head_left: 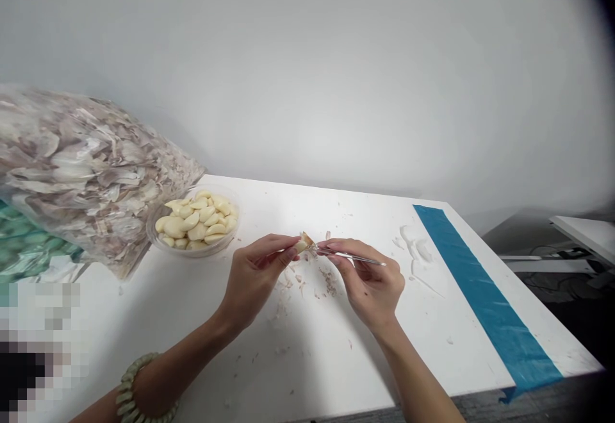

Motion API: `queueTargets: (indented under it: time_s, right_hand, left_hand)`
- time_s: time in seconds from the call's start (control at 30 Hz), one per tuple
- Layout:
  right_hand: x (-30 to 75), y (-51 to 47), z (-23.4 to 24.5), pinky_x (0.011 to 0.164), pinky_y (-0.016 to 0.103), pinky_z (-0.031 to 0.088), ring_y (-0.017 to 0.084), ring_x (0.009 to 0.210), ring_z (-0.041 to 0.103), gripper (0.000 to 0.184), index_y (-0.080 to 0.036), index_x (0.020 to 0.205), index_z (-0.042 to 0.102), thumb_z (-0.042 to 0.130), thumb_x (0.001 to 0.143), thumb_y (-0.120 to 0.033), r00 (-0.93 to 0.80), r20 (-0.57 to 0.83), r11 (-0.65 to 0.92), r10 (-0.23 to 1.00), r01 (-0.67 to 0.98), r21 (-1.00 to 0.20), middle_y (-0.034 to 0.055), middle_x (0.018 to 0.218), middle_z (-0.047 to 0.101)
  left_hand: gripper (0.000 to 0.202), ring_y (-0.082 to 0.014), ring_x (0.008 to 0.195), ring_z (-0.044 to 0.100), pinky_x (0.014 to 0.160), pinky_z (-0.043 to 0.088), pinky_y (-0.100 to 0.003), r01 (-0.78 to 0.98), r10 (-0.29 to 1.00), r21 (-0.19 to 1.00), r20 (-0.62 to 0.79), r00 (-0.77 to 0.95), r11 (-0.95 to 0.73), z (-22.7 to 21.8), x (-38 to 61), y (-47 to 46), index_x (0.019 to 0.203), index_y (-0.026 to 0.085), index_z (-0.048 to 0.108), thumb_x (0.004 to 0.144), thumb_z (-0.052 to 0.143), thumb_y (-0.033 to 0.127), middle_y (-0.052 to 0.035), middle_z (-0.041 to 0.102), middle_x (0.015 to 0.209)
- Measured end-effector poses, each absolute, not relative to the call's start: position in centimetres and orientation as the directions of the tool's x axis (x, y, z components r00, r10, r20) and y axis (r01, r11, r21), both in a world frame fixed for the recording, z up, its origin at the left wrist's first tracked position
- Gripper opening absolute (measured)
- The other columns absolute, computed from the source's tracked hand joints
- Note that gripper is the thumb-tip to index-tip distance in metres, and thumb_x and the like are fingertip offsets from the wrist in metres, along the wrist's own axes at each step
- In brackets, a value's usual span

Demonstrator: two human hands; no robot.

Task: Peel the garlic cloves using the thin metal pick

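Note:
Between the thumb and fingers of my left hand (257,275) is a garlic clove (303,242) with brownish skin on it. My right hand (368,279) pinches a thin metal tool (358,257), and its tip touches the clove. Whether the tool is a pair of tweezers or a small knife I cannot tell. Both hands are held above the white table, close together. Bits of garlic skin (329,281) lie beneath them. A round clear plastic tub (187,253) full of peeled garlic cloves (196,218) stands beyond my left hand.
A large clear bag of garlic skins (96,166) leans at the left, beside a green mesh bag (29,243). Blue tape (480,301) runs along the right of the white table (192,359). White peelings (417,247) lie near the tape. A wall rises behind.

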State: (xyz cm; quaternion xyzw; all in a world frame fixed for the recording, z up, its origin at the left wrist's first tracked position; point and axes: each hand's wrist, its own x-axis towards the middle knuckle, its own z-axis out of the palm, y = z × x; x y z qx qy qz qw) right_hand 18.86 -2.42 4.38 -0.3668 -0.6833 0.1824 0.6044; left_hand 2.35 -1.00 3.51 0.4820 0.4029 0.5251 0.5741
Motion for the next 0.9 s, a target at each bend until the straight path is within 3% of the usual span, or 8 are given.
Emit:
queueTargets:
  time_s: [0.27, 0.6, 0.9]
  right_hand:
    - [18.74, -2.57, 4.29, 0.070, 0.036, 0.062, 0.018, 0.081, 0.070, 0.039, -0.025, 0.102, 0.067, 0.058, 0.076, 0.004, -0.031, 0.729, 0.696, 0.684, 0.328, -0.639, 0.0007, 0.089, 0.072]
    - [18.76, -2.50, 4.51, 0.074, 0.041, 0.061, 0.019, 0.083, 0.069, 0.034, -0.024, 0.100, 0.067, 0.059, 0.078, 0.001, -0.002, 0.713, 0.677, 0.701, 0.317, -0.664, 0.0018, 0.089, 0.072]
    - [18.86, -2.52, 4.48, 0.068, 0.040, 0.062, 0.020, 0.081, 0.070, 0.033, -0.024, 0.099, 0.067, 0.059, 0.078, -0.001, 0.003, 0.711, 0.673, 0.704, 0.319, -0.667, 0.0021, 0.088, 0.073]
  left_hand:
    - [0.014, -0.0087, 0.074, 0.064, 0.070, 0.053, -0.016, -0.227, 0.992, 0.974, 0.021, 0.125, 0.008, 3.72, 2.42, -0.89, 0.087, 0.025, 0.074, 0.074, 0.070, 0.025, 0.0011, 0.072, 0.087]
    - [0.013, -0.0106, 0.075, 0.063, 0.070, 0.053, -0.019, -0.237, 0.991, 0.971, 0.022, 0.130, 0.010, 3.81, 2.40, -0.96, 0.085, 0.023, 0.075, 0.073, 0.070, 0.025, -0.0006, 0.071, 0.085]
    - [0.014, -0.0125, 0.074, 0.063, 0.071, 0.054, -0.023, -0.229, 0.992, 0.973, 0.009, 0.125, 0.020, 3.83, 2.28, -1.12, 0.085, 0.023, 0.075, 0.073, 0.070, 0.026, -0.0016, 0.071, 0.086]
